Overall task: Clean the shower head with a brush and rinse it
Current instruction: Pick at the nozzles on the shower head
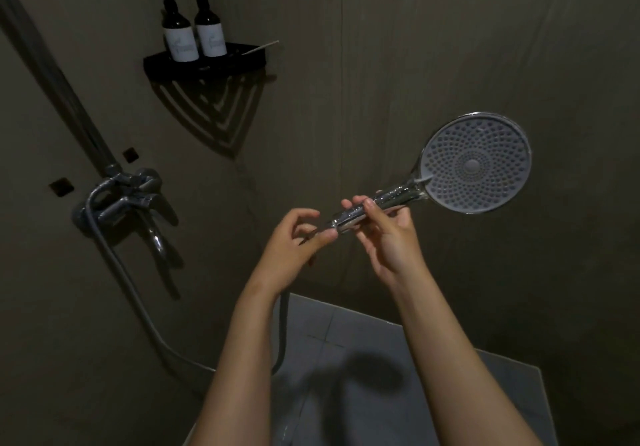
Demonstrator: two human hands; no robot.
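Right hand [384,238] curls round the handle [394,197] of the shower head [478,165], left hand [294,241] pinches its base just beside those fingers; slick chrome may slip and drop.

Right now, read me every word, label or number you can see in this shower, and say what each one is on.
White label on the left pump bottle: cursive script, too blurred to read.
White label on the right pump bottle: similar script, also too blurred to read.
On the shower head: no text visible.
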